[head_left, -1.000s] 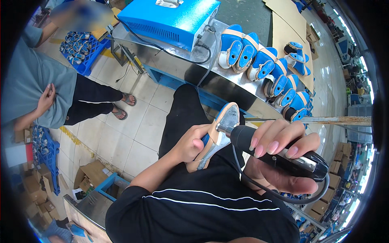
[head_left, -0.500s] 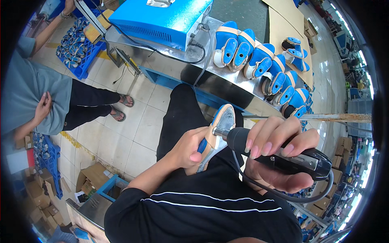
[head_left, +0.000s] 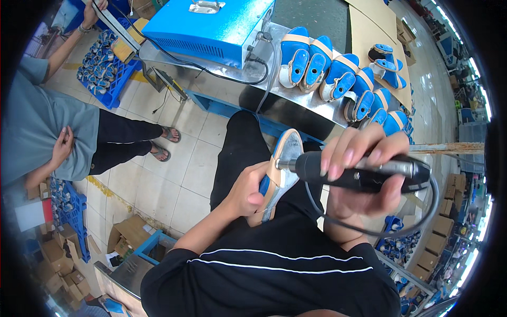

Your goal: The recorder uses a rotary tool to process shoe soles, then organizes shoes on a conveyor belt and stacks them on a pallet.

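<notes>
In front of my torso, my left hand point(head_left: 245, 194) is closed around a shoe point(head_left: 284, 186) with a tan band, blue lining and a pale underside that faces up to the right. My right hand point(head_left: 364, 147) grips a black corded electric screwdriver point(head_left: 343, 177) from above, fingers over its body and thumb below. The metal tip of the screwdriver meets the shoe near the tan band; the exact contact point is hidden. A grey cable loops from the tool's rear end beneath my right hand.
A metal-topped bench point(head_left: 303, 100) ahead bears a blue machine point(head_left: 206, 34) and several blue-and-tan shoes point(head_left: 343, 74). Cardboard point(head_left: 372, 31) lies at its far right. To the left stands another person point(head_left: 58, 127), near a blue crate point(head_left: 119, 92) of shoe parts. Boxes point(head_left: 129, 232) sit lower left.
The rear of the screwdriver has risen, bringing the tool nearer level, and my right hand has shifted with it. The shoe has moved slightly up, still in my left hand.
</notes>
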### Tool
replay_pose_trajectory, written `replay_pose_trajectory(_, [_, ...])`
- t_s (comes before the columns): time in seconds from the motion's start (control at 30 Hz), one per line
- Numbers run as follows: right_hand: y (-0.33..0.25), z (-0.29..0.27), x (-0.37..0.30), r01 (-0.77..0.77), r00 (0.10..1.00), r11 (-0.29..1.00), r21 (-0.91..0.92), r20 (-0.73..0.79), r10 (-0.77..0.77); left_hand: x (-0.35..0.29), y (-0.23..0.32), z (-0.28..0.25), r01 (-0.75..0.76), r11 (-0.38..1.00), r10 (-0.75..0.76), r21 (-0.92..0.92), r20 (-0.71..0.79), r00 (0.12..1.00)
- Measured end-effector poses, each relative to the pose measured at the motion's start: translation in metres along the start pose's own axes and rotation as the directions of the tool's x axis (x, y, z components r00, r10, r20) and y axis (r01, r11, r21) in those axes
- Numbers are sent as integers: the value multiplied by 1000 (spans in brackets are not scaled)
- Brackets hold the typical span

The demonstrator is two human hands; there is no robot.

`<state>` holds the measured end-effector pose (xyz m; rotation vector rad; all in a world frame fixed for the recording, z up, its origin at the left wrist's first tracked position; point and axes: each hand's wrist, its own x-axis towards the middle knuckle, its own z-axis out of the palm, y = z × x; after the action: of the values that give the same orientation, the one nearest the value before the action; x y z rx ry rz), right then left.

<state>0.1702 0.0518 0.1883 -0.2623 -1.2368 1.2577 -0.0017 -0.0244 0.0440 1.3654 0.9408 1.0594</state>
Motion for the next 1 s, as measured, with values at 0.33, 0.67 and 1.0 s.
replay_pose_trajectory(0.33, [-15, -8, -11, 180, 983, 982, -50, 56, -177, -3, -31, -3, 17, 991, -23, -135, -44, 999])
replay_pose_trajectory(0.67, [-8, 4, -28, 23, 997, 995, 95, 66, -29, -2, -30, 4, 5, 990, -17, -142, -78, 997])
replay_pose_trajectory(1.0, [-4, 9, -23, 76, 988, 995, -59, 138, -67, -3, -23, 2, 12, 998, -14, -61, -32, 999])
